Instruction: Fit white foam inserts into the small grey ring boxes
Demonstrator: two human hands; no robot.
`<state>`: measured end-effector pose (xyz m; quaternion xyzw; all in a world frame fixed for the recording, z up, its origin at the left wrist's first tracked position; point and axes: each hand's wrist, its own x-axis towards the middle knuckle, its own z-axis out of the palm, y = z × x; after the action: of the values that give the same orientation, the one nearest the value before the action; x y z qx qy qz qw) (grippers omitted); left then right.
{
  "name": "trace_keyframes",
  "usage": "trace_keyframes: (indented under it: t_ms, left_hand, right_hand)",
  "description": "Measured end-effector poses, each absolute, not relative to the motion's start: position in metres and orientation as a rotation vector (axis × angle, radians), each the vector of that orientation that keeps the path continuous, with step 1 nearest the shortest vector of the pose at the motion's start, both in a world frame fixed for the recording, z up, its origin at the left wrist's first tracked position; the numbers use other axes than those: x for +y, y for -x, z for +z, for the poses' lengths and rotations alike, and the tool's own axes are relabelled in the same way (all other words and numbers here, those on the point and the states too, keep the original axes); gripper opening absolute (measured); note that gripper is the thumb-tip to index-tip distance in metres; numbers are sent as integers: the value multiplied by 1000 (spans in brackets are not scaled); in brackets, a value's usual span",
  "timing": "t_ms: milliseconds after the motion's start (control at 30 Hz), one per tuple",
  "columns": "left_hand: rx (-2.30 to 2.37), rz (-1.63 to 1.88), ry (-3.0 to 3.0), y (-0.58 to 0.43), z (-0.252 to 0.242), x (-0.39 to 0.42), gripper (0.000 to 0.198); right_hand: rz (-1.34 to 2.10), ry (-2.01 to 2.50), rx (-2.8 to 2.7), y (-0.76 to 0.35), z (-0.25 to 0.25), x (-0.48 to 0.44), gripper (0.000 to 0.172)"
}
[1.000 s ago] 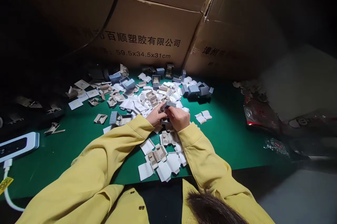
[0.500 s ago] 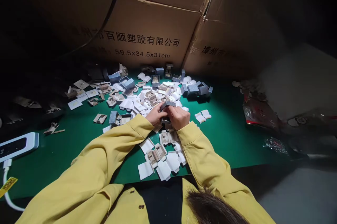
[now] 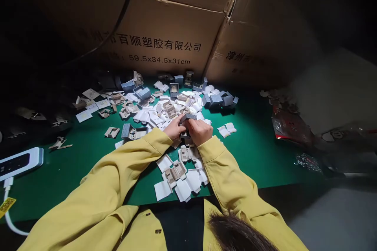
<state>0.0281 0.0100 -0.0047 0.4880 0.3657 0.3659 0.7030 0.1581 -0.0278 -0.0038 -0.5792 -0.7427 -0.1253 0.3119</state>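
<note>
Both of our hands meet over the green table [image 3: 259,149], just in front of a heap of white and tan card inserts [image 3: 153,117]. Our left hand [image 3: 174,127] and right hand [image 3: 200,130] close their fingers around a small grey box [image 3: 187,117], held between them just above the table with its lid tilted up. An open grey box [image 3: 131,132] lies near our left sleeve, more grey boxes [image 3: 219,99] sit beyond the heap, and large cardboard cartons [image 3: 165,27] stand behind.
</note>
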Motion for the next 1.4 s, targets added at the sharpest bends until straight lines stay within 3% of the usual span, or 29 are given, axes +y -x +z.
trace_keyframes:
  t_ms: [267,533,867,1400]
  left_hand:
    - [807,842,-1023,-29,-6,9,39]
    - [788,854,-943,-30,1,9,38]
    - [425,792,-648,-22,-8,7,36]
    - [411,800,-618,-24,-7,3,34]
  right_hand:
    - [-193,1456,-2014,-161,1,-30,29]
    - [-450,1189,-2173,-167,0,-30,23]
    - [-387,1374,-2224,-169,8,-25,32]
    - [-427,1475,-2232,-163,7,-29,34]
